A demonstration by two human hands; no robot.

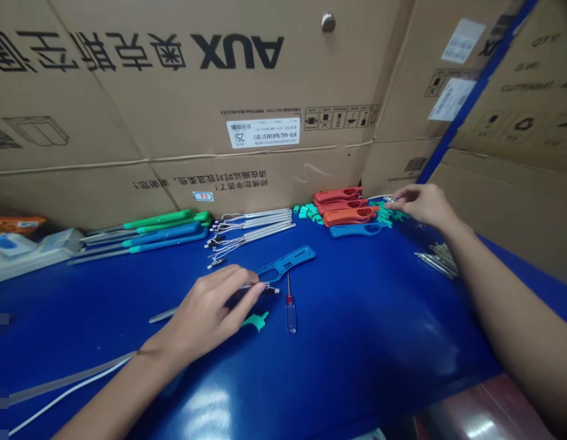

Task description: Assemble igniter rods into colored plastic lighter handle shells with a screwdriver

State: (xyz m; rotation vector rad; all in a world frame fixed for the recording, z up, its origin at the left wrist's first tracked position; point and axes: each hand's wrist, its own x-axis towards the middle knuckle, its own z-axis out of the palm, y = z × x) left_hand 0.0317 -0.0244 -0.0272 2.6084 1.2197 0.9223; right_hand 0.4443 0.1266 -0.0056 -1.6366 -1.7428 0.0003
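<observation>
My left hand (210, 311) rests on the blue table (366, 342), fingers closed on a thin metal tube (166, 315) with a dark tip, beside a blue plastic handle shell (285, 264). A small green trigger piece (256, 320) and a small screwdriver (290, 305) lie just right of that hand. My right hand (423, 205) reaches to the far right, fingertips pinched among a pile of small green plastic pieces (386, 214), next to a stack of orange and blue handle shells (350, 214). What the fingers hold is too small to name.
Assembled green and blue long-nosed tools (150, 235) lie at the back left, with a row of metal tubes with wires (251, 229) beside them. More metal parts (437, 260) lie at the right. Cardboard boxes (196, 91) wall the back and right. A white cable (67, 391) crosses front left.
</observation>
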